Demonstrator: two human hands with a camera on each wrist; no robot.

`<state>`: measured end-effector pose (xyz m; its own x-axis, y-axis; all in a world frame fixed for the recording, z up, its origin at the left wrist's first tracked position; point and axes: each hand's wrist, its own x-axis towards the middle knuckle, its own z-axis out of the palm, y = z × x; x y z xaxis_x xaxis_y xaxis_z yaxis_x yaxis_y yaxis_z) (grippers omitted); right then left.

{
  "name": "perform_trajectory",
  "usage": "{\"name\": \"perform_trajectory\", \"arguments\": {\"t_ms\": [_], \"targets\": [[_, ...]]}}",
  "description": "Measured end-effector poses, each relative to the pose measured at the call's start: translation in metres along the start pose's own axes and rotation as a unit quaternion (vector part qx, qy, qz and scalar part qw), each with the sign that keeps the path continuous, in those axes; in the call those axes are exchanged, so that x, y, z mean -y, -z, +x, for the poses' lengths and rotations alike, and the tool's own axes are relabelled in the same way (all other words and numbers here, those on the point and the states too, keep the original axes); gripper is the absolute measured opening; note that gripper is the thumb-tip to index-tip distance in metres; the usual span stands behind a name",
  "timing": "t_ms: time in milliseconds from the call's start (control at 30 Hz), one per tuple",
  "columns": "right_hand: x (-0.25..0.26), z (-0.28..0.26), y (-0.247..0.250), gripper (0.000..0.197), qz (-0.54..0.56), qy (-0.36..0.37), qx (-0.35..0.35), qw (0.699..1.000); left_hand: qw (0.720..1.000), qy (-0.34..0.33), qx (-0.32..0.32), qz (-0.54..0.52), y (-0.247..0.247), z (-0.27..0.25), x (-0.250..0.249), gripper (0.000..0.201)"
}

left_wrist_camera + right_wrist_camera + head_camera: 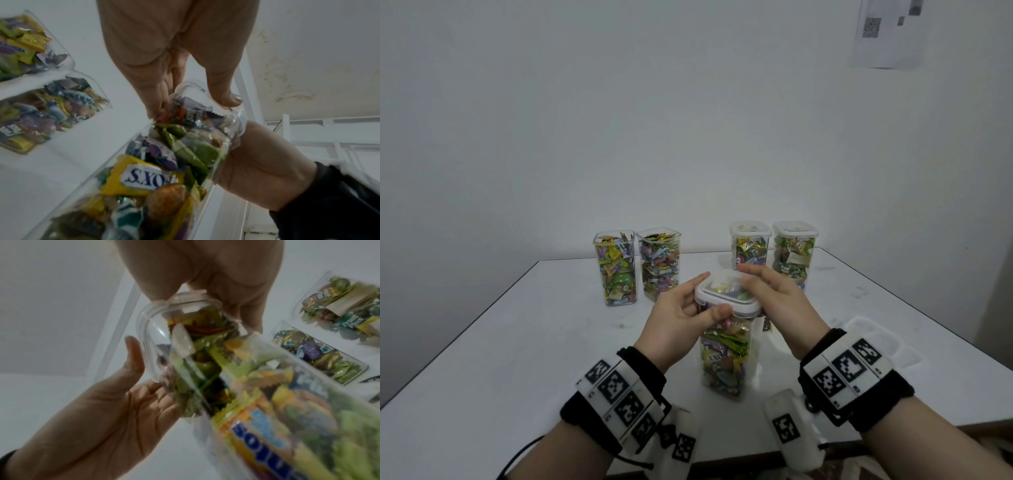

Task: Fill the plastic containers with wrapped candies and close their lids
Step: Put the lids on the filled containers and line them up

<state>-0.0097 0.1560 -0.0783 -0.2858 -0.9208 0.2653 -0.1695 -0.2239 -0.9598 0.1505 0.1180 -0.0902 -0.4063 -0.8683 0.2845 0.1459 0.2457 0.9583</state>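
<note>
A clear container (726, 356) packed with wrapped candies stands at the table's front centre, with a white-rimmed lid (726, 295) on its mouth. My left hand (710, 296) holds the lid's left front corner, thumb on the front edge and index finger along the left side. My right hand (751, 284) grips the lid from the right, fingers lying over its top. The left wrist view shows the candy-filled container (164, 170) from below, with my left hand (193, 104) pinching its top. In the right wrist view my right hand (203, 305) clasps the lid (185, 305).
Two full containers without lids (616, 267) (661, 263) stand at the back left. At the back right two more (750, 246) (794, 250) carry lids. Spare white lids (876, 339) lie near the table's right edge. The white table (517, 342) ends close to my wrists.
</note>
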Motion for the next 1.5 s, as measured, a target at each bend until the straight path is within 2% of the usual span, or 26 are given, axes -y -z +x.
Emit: {"name": "perform_trajectory", "arguments": {"t_ms": [100,167,233,300,367,567,700,833,933,1033,1100,1167,1200,1300,1433,1500], "targets": [[0.002,0.002,0.013,0.036,0.055,-0.040,0.074,0.995,1.000,-0.010,-0.006,0.001,0.001,0.000,0.002,0.082],[0.007,0.002,0.028,0.049,0.103,-0.070,0.150,0.981,1.000,-0.010,0.003,0.002,0.003,0.001,0.001,0.079],[0.011,0.001,0.042,0.062,0.110,-0.081,0.219,0.966,1.000,-0.007,0.018,0.001,0.006,0.001,0.000,0.075],[0.011,-0.001,0.049,0.071,0.099,-0.071,0.247,0.961,0.999,-0.001,0.037,-0.007,0.008,0.002,-0.001,0.071],[0.010,-0.002,0.050,0.073,0.064,-0.046,0.235,0.969,0.999,-0.001,0.051,-0.012,0.010,0.002,-0.001,0.069],[0.008,-0.003,0.041,0.061,-0.021,0.025,0.141,0.989,0.997,0.007,0.069,-0.038,0.011,0.001,-0.001,0.062],[0.004,-0.012,0.037,0.060,-0.040,0.041,0.095,0.994,0.996,0.015,0.074,-0.042,0.012,-0.006,0.001,0.048],[0.008,-0.023,0.032,0.061,-0.135,0.075,0.060,0.986,0.994,0.022,0.053,-0.091,0.012,-0.019,0.011,0.045],[0.012,-0.034,0.027,0.059,-0.211,0.154,0.060,0.964,0.995,0.014,0.051,-0.079,0.009,-0.022,0.017,0.067],[0.020,-0.044,0.019,0.061,-0.307,0.272,0.094,0.907,0.998,0.008,0.041,-0.048,0.010,-0.018,0.017,0.075],[0.023,-0.048,0.011,0.069,-0.407,0.286,0.137,0.857,0.998,0.005,0.043,-0.037,0.013,-0.013,0.018,0.068],[0.022,-0.046,0.005,0.074,-0.508,0.276,0.136,0.805,0.998,0.005,0.055,-0.037,0.016,-0.009,0.018,0.068],[0.021,-0.044,0.003,0.075,-0.530,0.269,0.125,0.795,0.997,0.006,0.062,-0.042,0.018,-0.006,0.019,0.068],[0.021,-0.036,-0.005,0.072,-0.524,0.258,0.099,0.806,0.996,0.013,0.065,-0.062,0.021,0.004,0.021,0.068],[0.024,-0.009,-0.016,0.051,-0.510,0.265,0.083,0.814,0.996,0.023,0.056,-0.061,0.027,0.024,0.024,0.068],[0.023,0.008,-0.022,0.044,-0.519,0.259,0.077,0.811,0.999,0.026,0.008,-0.047,0.034,0.039,0.026,0.067]]}}
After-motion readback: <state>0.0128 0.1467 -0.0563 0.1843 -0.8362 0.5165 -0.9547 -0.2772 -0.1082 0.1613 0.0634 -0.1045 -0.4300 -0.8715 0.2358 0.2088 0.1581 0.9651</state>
